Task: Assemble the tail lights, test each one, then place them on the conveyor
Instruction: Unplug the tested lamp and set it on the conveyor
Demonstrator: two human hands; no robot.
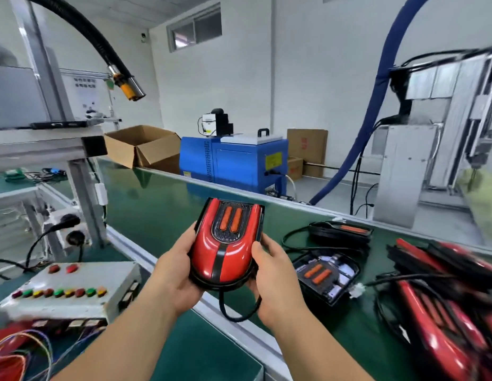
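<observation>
Tail light (224,251), red with a black stripe and black rim, is held up in the air over the near rail of the green conveyor (156,204), its rounded end toward the person and two orange strips in the dark panel at the far end. Left hand (173,273) grips its left edge, thumb on the red top and fingers curled beneath. Right hand (272,279) grips the right edge the same way, thumb lying along the rim. A black cable (220,299) hangs from the underside in a loop between the wrists. On the belt just right of the right hand lies an open black housing (326,279) with two orange strips inside and a white plug on its wire. Beyond it rests a second black housing (341,232). Farther right a heap of red lights (445,303) is blurred, seemingly several stacked with cables tangled around them. Left of the hands, on the bench, stands a grey test box (68,290) with rows of red, green and yellow buttons, and loose coloured wires (33,342) lie before it. Across the belt stand a blue machine (234,163) and an open cardboard box (143,147).
</observation>
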